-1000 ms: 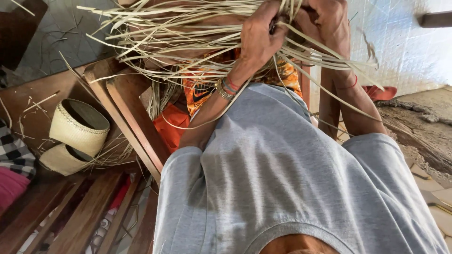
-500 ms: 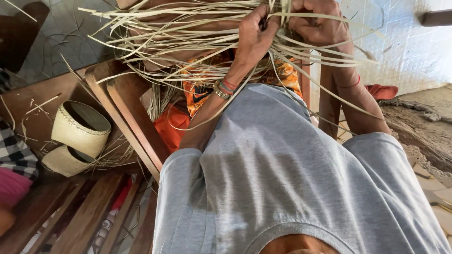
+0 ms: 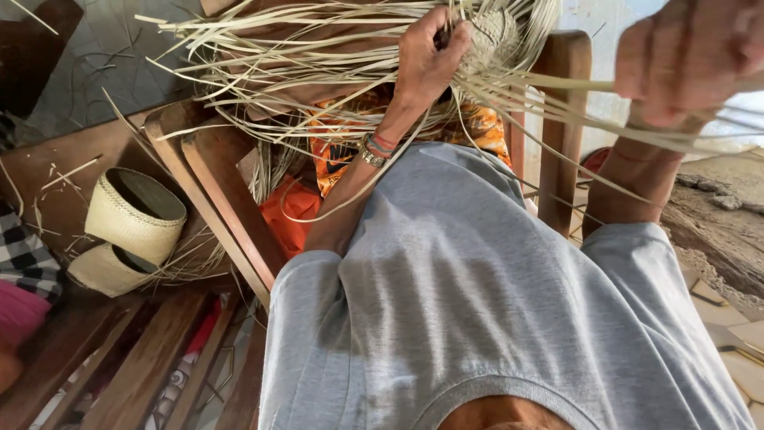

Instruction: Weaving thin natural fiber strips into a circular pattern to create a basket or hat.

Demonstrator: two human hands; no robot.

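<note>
My left hand (image 3: 426,64), with bracelets at the wrist, grips a small partly woven straw piece (image 3: 493,36) near the top of the view. Many loose pale straw strips (image 3: 278,48) fan out from it to the left and down. My right hand (image 3: 688,60) is raised at the upper right, closed on a straw strip (image 3: 589,82) that stretches taut from the woven piece to that hand. My grey shirt fills the lower half of the view.
Two finished pale woven baskets (image 3: 135,211) lie on a wooden bench at the left. A wooden chair frame (image 3: 219,191) and its post (image 3: 563,119) stand under my arms. Orange cloth (image 3: 290,215) lies below the straw. A checked cloth (image 3: 28,259) is at the far left.
My right hand has left the woven piece and moved out to the right, drawing one strip taut. My left hand has stayed on the woven piece.
</note>
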